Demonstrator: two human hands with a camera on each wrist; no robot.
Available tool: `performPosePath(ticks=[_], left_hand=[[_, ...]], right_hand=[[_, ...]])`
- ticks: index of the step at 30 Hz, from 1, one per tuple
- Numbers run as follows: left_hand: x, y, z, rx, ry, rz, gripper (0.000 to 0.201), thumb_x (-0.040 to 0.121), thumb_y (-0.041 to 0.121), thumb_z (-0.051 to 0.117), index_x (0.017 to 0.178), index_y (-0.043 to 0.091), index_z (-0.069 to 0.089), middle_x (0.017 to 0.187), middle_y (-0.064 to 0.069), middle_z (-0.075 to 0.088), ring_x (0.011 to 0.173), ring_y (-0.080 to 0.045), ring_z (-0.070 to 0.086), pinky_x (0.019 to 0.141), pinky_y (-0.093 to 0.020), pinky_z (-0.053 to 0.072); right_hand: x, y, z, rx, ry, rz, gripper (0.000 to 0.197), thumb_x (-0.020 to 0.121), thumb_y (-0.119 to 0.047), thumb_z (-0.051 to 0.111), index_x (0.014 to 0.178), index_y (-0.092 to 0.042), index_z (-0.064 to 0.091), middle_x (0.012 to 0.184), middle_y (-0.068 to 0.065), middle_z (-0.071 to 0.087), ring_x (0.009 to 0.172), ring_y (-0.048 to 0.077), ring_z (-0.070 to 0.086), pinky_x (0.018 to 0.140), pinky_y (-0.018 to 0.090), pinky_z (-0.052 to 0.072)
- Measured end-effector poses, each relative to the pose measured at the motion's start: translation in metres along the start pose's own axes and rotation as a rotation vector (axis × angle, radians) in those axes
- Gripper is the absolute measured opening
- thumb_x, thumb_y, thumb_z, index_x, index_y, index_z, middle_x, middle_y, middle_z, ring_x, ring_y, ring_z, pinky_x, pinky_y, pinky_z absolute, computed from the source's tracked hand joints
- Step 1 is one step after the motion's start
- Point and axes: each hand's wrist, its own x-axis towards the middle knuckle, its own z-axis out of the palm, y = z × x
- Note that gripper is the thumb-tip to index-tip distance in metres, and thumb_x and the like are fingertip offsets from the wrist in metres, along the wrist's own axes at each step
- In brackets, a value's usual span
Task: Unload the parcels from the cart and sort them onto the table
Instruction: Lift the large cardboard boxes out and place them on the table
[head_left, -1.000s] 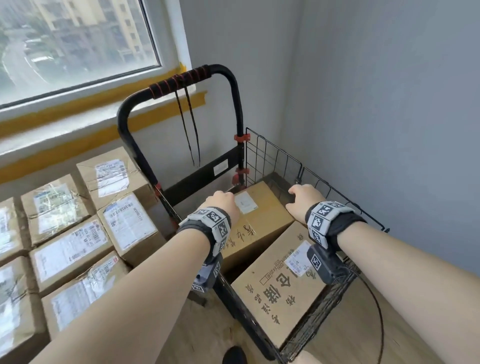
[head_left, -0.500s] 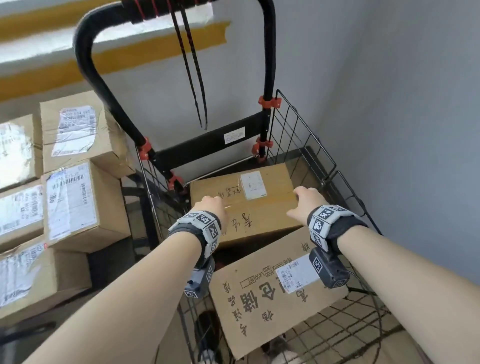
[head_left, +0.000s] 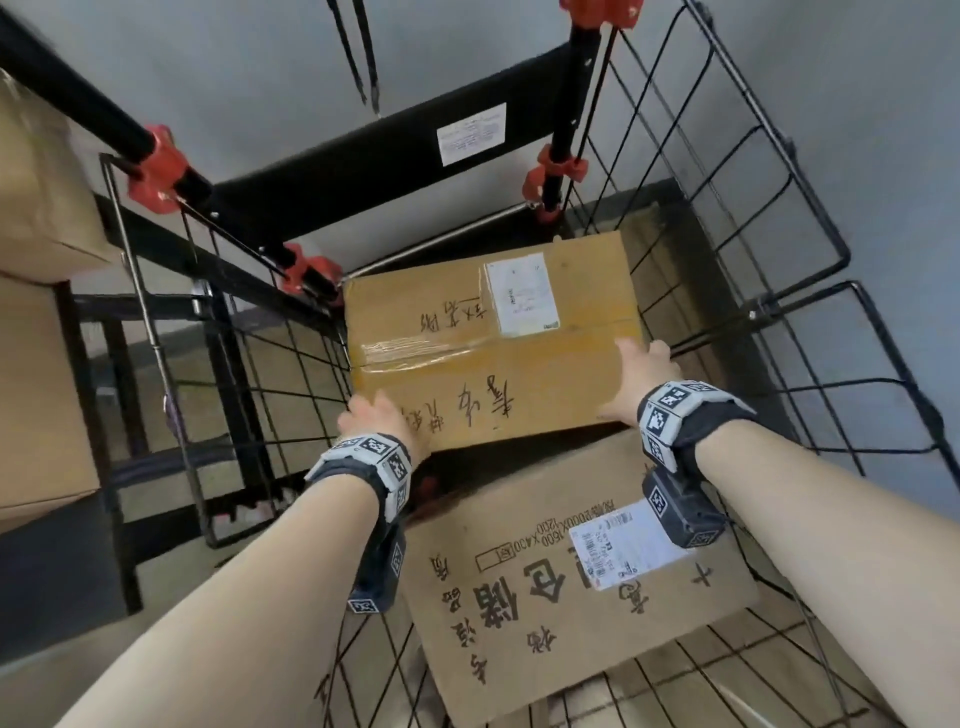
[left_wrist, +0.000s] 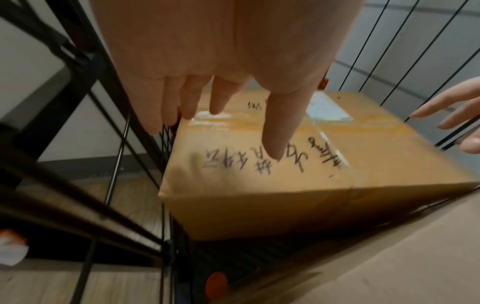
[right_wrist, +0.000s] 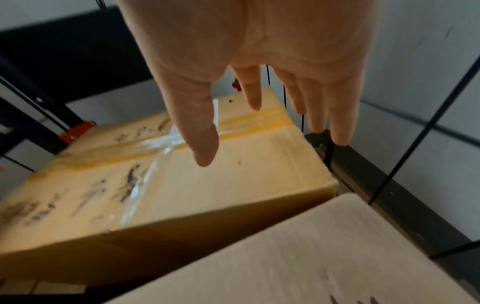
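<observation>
Cardboard parcel (head_left: 493, 353) sits tight w/ cart mesh (head_left: 291, 374); left hand (head_left: 376, 418) & right hand (head_left: 641, 374) fingers spread, holding nothing, so knuckles could snag wire

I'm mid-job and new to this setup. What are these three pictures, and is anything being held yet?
No machine here: a person works bare-handed, with cameras on the head and both wrists. The head view looks down into a wire cart holding two cardboard parcels. The left hand and right hand reach with straight fingers to either side of the far parcel; nothing is gripped yet. The near parcel lies closer to the person. The wrist views look along each hand's fingers above that far parcel.
</observation>
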Motion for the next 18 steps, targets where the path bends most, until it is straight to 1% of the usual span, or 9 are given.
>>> performPosePath(ticks=[2,4,6,8,11,14,16,18], left_hand=[[0.015,-0.002,0.014,-0.017,-0.031,-0.056,0.094,0.072,0.035,0.079,0.143,0.014,0.021,0.142,-0.017,0.026,0.132,-0.035,0.031,0.105,-0.046,0.035],[0.026,0.0,0.021,-0.043,-0.08,-0.082,0.116,0.064,0.034,0.085,0.147,0.018,0.007,0.147,-0.019,0.019,0.135,-0.038,0.026,0.109,-0.05,0.032],[0.034,0.003,0.025,-0.085,-0.095,-0.101,0.127,0.06,0.031,0.088,0.148,0.021,-0.003,0.147,-0.021,0.016,0.136,-0.039,0.026,0.109,-0.051,0.031],[0.038,0.006,0.03,-0.126,-0.077,-0.11,0.135,0.057,0.028,0.09,0.148,0.023,-0.01,0.148,-0.022,0.011,0.135,-0.04,0.027,0.108,-0.052,0.031],[0.043,0.006,0.038,-0.15,-0.044,-0.106,0.146,0.053,0.028,0.092,0.146,0.027,-0.021,0.15,-0.021,0.004,0.134,-0.043,0.027,0.107,-0.054,0.032],[0.044,0.004,0.039,-0.174,-0.029,-0.092,0.149,0.051,0.028,0.093,0.145,0.03,-0.023,0.148,-0.02,0.005,0.134,-0.042,0.027,0.106,-0.054,0.032],[0.041,0.003,0.037,-0.202,-0.028,-0.088,0.148,0.05,0.027,0.093,0.145,0.032,-0.022,0.147,-0.019,0.007,0.133,-0.042,0.028,0.105,-0.055,0.033],[0.036,0.003,0.031,-0.234,-0.027,-0.086,0.148,0.05,0.025,0.093,0.144,0.035,-0.02,0.145,-0.018,0.011,0.132,-0.041,0.03,0.104,-0.055,0.035]], right_hand=[[0.013,0.001,0.013,-0.02,-0.022,0.012,0.1,0.071,-0.025,0.079,0.147,-0.031,0.013,0.15,0.018,0.009,0.129,0.04,0.036,0.099,0.048,0.045],[0.022,0.002,0.023,-0.036,-0.033,0.008,0.114,0.069,-0.022,0.082,0.147,-0.037,0.001,0.154,0.018,-0.006,0.135,0.041,0.027,0.102,0.05,0.041],[0.028,0.004,0.033,-0.06,-0.026,-0.004,0.126,0.067,-0.021,0.084,0.145,-0.041,-0.013,0.154,0.017,-0.014,0.138,0.04,0.021,0.102,0.051,0.038],[0.032,0.007,0.04,-0.077,-0.003,-0.009,0.132,0.065,-0.017,0.084,0.142,-0.045,-0.02,0.153,0.015,-0.018,0.138,0.039,0.02,0.098,0.05,0.041],[0.036,0.009,0.047,-0.104,0.042,-0.014,0.136,0.064,-0.016,0.084,0.138,-0.047,-0.026,0.152,0.016,-0.018,0.134,0.039,0.026,0.088,0.045,0.048],[0.039,0.009,0.05,-0.092,0.088,-0.025,0.137,0.064,-0.01,0.083,0.137,-0.049,-0.025,0.15,0.017,-0.007,0.126,0.038,0.034,0.08,0.041,0.048],[0.037,0.011,0.049,-0.066,0.113,-0.022,0.134,0.064,-0.005,0.081,0.139,-0.05,-0.021,0.148,0.015,-0.003,0.126,0.036,0.033,0.081,0.04,0.047],[0.034,0.012,0.045,-0.027,0.128,-0.027,0.131,0.065,-0.002,0.079,0.14,-0.05,-0.016,0.148,0.014,-0.001,0.129,0.036,0.029,0.086,0.042,0.046]])
